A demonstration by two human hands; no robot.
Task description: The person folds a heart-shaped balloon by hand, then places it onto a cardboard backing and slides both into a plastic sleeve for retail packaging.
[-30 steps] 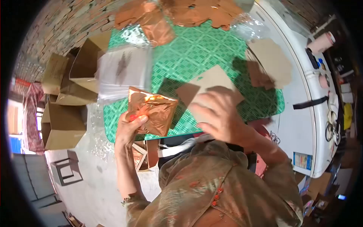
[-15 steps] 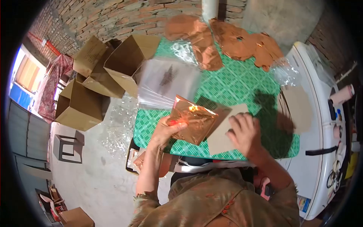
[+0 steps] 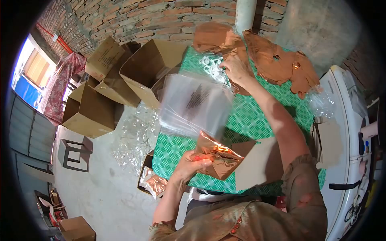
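My left hand (image 3: 188, 165) grips a folded sheet of shiny copper-coloured foil (image 3: 219, 160) by its left side, above the front of the table. At the back of the table, my right hand (image 3: 237, 71) has its fingers drawn together at the edge of a bunch of white strings (image 3: 213, 69) on clear plastic. A beige cardboard sheet (image 3: 259, 164) lies to the right of the foil, partly in shade. Behind the foil is a stack of clear plastic bags (image 3: 193, 104) with dark print on the top one.
The table has a green checked cloth (image 3: 257, 116). Copper foil pieces (image 3: 277, 60) lie along its back, and cardboard sheets (image 3: 327, 140) stand at the right by a white appliance (image 3: 341, 108). Open cardboard boxes (image 3: 148, 68) stand left. Crumpled clear plastic (image 3: 134, 136) hangs by the left edge.
My right hand has left the cardboard sheet and reached far back to the white strings. My left hand still holds the foil. The whole view has shifted.
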